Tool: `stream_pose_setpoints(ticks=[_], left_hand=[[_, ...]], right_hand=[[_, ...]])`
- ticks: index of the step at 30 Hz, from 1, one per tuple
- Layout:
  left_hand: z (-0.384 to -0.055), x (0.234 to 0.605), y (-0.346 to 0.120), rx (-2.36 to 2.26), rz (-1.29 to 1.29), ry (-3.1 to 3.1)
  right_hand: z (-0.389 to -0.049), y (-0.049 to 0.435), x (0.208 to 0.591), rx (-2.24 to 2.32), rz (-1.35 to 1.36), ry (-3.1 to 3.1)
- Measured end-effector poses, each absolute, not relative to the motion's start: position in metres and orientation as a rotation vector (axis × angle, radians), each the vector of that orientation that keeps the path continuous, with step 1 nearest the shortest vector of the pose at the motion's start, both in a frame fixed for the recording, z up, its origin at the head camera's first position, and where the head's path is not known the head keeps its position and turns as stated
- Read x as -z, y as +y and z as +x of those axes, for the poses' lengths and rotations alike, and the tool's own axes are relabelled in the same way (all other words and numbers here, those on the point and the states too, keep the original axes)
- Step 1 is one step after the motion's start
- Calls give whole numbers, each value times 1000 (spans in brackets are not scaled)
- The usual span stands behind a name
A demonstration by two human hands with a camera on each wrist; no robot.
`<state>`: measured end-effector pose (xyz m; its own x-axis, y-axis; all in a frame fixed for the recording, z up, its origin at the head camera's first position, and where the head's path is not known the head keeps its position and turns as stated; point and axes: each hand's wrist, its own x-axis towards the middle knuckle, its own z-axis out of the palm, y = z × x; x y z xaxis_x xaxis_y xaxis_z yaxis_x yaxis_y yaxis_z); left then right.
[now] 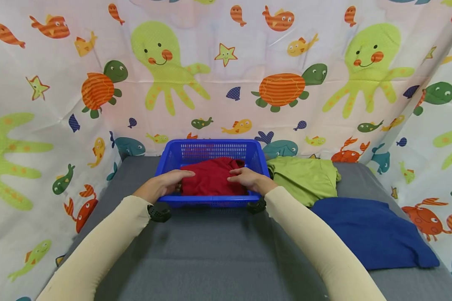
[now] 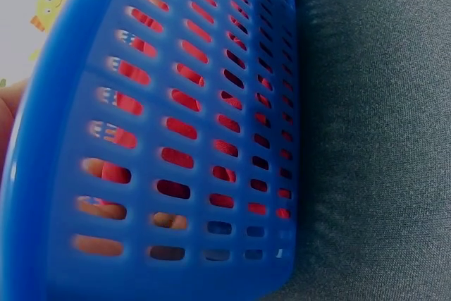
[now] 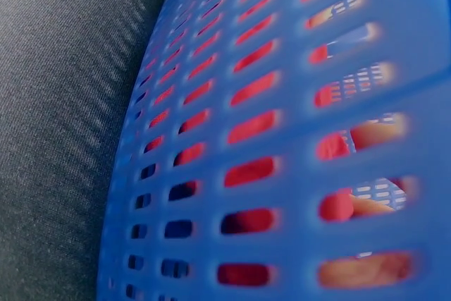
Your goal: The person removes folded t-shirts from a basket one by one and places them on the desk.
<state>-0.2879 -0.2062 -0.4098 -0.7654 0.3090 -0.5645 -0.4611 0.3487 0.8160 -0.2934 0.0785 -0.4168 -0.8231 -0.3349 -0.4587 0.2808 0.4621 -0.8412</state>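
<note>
Folded red garment [image 1: 212,179] lay inside the blue basket [image 1: 211,201] on the grey mattress [image 1: 211,251]. Left hand [image 1: 165,186] and right hand [image 1: 248,179] rested on it, fingers fairly straight and pressing down, not pinching. Judged: one item stowed; green garment [image 1: 305,177] and blue garment [image 1: 373,232] remained outside, at right.

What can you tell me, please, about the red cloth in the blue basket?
The red cloth is a dark red, soft fabric, folded or bundled into a low heap inside the blue basket on the grey surface. It fills most of the basket floor and shows red through the slotted wall in both wrist views. The left hand and right hand rest on its two sides.
</note>
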Motion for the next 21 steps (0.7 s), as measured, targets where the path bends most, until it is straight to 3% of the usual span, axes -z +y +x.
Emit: stream_pose_setpoints(ticks=[21], left_hand=[[-282, 413, -204, -1456, -30, 1974]], right_hand=[[-288, 83, 416, 1417, -57, 2129]])
